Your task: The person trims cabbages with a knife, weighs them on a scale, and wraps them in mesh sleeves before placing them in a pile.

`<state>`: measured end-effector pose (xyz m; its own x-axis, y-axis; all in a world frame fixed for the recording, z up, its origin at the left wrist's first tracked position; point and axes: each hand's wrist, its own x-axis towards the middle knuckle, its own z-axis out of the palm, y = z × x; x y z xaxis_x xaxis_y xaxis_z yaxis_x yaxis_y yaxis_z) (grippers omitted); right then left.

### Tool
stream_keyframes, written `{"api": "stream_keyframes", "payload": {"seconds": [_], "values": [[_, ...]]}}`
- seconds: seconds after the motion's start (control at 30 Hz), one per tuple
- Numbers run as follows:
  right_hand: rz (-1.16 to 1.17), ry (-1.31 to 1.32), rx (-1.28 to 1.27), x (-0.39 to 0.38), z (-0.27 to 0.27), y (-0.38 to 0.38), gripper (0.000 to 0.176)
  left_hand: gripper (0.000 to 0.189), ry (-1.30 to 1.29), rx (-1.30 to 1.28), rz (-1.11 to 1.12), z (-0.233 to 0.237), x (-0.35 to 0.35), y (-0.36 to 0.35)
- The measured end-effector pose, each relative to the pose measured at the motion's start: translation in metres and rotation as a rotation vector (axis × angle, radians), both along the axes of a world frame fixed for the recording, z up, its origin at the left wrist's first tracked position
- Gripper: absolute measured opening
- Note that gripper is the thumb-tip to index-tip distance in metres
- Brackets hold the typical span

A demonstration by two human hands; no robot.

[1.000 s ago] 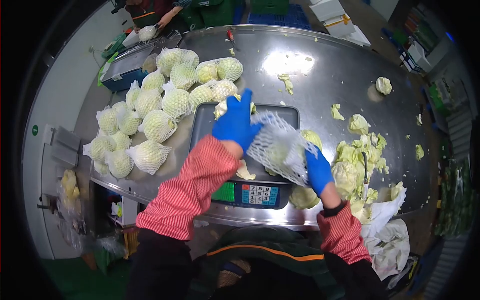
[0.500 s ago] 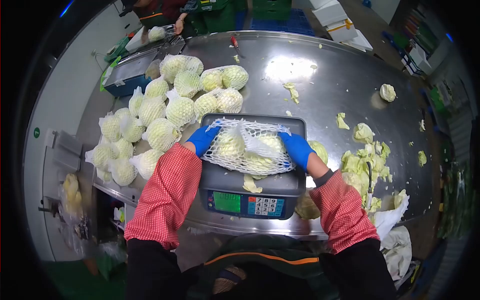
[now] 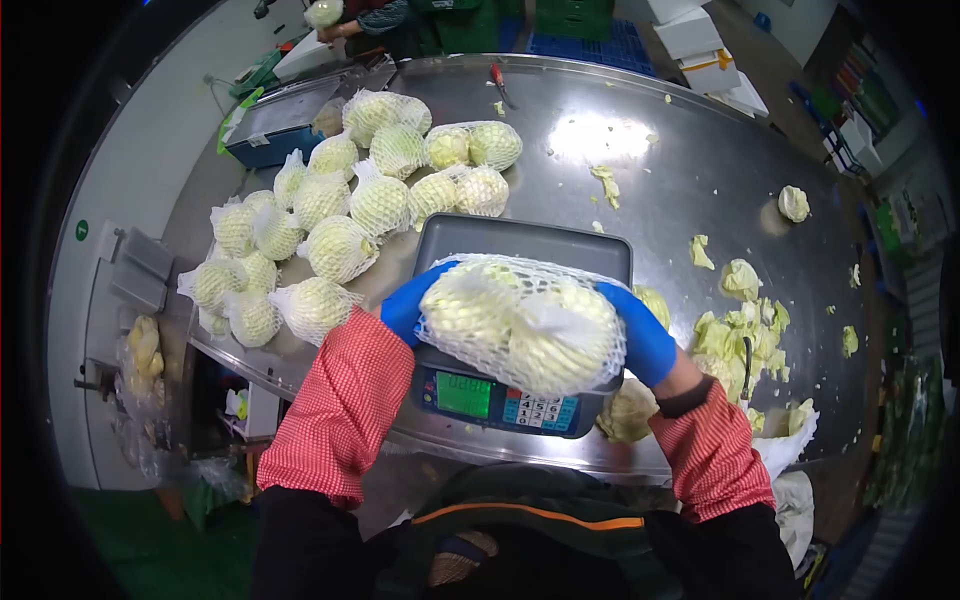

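Two pale cabbages in white foam netting, a netted bundle (image 3: pixel 520 325), are held over the grey scale (image 3: pixel 520 232). My left hand (image 3: pixel 405 303), in a blue glove, grips the bundle's left end, its fingertips partly hidden behind it. At the right end, my right hand (image 3: pixel 642 332), also blue-gloved, is wrapped round the netting. Below the bundle, the scale's green display (image 3: pixel 464 395) is lit, and part of the keypad is covered.
Several netted cabbages (image 3: pixel 322 200) cover the table's left side. Loose leaves (image 3: pixel 740 340) and a bare cabbage (image 3: pixel 627 410) lie on the right. A red-handled knife (image 3: pixel 500 85) lies at the back. Another person's hand (image 3: pixel 330 34) holds a cabbage beyond the table.
The netted bundle has come up off the scale's platform and looks larger, held in both hands. The view has shifted slightly. The other person's cabbage has also moved up.
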<state>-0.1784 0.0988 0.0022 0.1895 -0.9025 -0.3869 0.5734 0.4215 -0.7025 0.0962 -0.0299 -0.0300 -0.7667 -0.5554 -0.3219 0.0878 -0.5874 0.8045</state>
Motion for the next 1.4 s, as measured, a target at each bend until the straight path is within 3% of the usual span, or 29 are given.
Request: {"api": "stream_keyframes", "payload": {"seconds": [0.13,0.17,0.23,0.33,0.37,0.43,0.53,0.57,0.63,0.73,0.8,0.83,0.9,0.97,1.0,1.03,1.1,1.13,1.2,1.27,1.3,1.33,1.37,1.4], "values": [[-0.043,-0.069,-0.009,-0.001,0.032,0.029,0.037,0.039,-0.036,-0.310,-0.111,-0.013,-0.012,0.025],[-0.076,-0.136,0.015,-0.002,0.031,0.034,0.032,0.041,-0.009,-0.049,-0.063,0.036,-0.025,0.045],[-0.094,-0.165,-0.007,-0.011,0.018,0.041,0.032,0.045,0.479,0.157,-0.069,0.018,-0.026,0.053],[-0.199,-0.093,-0.004,-0.006,0.021,0.039,0.031,0.051,-0.086,-0.706,-0.044,-0.014,-0.023,0.045],[-0.245,-0.049,0.004,-0.003,0.024,0.037,0.030,0.049,-0.210,-0.864,0.005,-0.017,-0.023,0.045],[-0.240,-0.145,0.057,-0.018,0.012,0.026,0.030,0.047,0.455,0.202,0.104,-0.009,-0.029,0.041],[-0.287,-0.204,0.069,-0.021,-0.003,0.017,0.031,0.046,0.378,0.390,0.158,0.022,-0.032,0.045],[-0.313,-0.257,0.086,-0.014,-0.013,0.015,0.031,0.046,0.434,0.331,0.194,0.002,-0.033,0.040],[-0.423,-0.363,0.081,-0.001,-0.047,0.005,0.032,0.046,0.027,-0.422,0.198,-0.001,-0.044,0.044],[-0.384,-0.539,0.063,0.014,-0.063,-0.005,0.040,0.045,-0.571,-1.398,0.139,-0.033,-0.048,0.047],[-0.342,-0.599,0.079,0.023,-0.058,-0.005,0.043,0.045,-1.058,-1.807,-0.080,-0.044,-0.046,0.051],[-0.271,-0.597,0.095,0.024,-0.061,-0.003,0.044,0.044,-1.121,-2.020,-0.082,-0.049,-0.047,0.053],[-0.203,-0.444,0.217,0.022,-0.063,0.004,0.049,0.042,-0.486,-0.636,0.337,-0.058,-0.047,0.055],[-0.017,-0.434,0.219,0.010,-0.076,0.009,0.053,0.043,0.228,0.752,0.549,-0.056,-0.048,0.057],[0.073,-0.430,0.221,0.006,-0.083,0.011,0.055,0.044,0.114,0.677,0.402,-0.050,-0.043,0.057],[0.157,-0.326,0.198,0.005,-0.057,0.013,0.063,0.044,0.004,0.596,0.255,-0.033,-0.032,0.054],[0.308,0.183,0.222,-0.017,-0.037,0.011,0.064,0.046,-0.305,0.381,0.037,-0.015,-0.006,0.043],[0.377,0.439,0.228,-0.029,-0.030,0.009,0.065,0.045,-0.450,0.248,0.104,-0.007,0.009,0.031],[0.092,0.752,0.174,-0.052,-0.042,0.002,0.059,0.049,-0.738,-0.019,0.226,0.006,0.028,0.007],[-0.105,0.750,0.174,-0.041,-0.010,-0.012,0.061,0.060,-0.714,-0.205,0.426,0.015,0.005,0.010],[-0.067,0.726,0.165,-0.033,-0.011,-0.023,0.064,0.070,-0.692,-0.307,0.526,0.018,-0.012,0.008],[-0.030,0.702,0.154,-0.026,-0.019,-0.033,0.068,0.075,-0.607,-0.270,0.491,0.012,-0.027,0.009],[-0.065,0.747,-0.203,-0.020,-0.039,-0.045,0.070,0.082,-0.523,-0.232,0.452,0.001,-0.040,0.013],[-0.063,0.842,-0.161,-0.017,-0.051,-0.052,0.070,0.090,-0.437,-0.198,0.411,-0.004,-0.049,0.011]]}}
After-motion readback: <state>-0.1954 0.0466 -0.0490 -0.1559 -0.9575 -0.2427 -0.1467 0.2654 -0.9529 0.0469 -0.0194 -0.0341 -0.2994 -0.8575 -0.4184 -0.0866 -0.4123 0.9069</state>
